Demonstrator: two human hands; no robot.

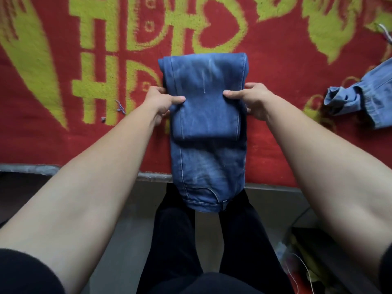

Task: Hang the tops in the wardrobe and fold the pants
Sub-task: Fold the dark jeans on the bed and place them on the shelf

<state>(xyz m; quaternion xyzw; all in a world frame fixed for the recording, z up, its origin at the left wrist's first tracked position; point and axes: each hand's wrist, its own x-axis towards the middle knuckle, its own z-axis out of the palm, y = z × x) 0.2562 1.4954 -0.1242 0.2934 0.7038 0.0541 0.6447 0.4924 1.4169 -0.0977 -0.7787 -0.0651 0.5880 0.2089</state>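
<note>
A pair of blue jeans (pixel 206 115) lies lengthwise on a red and yellow-green blanket (pixel 84 81). The legs are folded back over the upper part, and the waistband end hangs over the near edge of the bed. My left hand (pixel 163 102) grips the left edge of the folded layer, thumb on top. My right hand (pixel 250 98) grips the right edge the same way. A light blue denim top (pixel 364 94) lies crumpled at the right edge of the blanket, apart from both hands.
A grey bed edge (pixel 31 167) runs across the near side. My legs in black trousers (pixel 191 240) stand below it on a grey floor. Dark clutter with a white cord (pixel 301 264) sits at the lower right.
</note>
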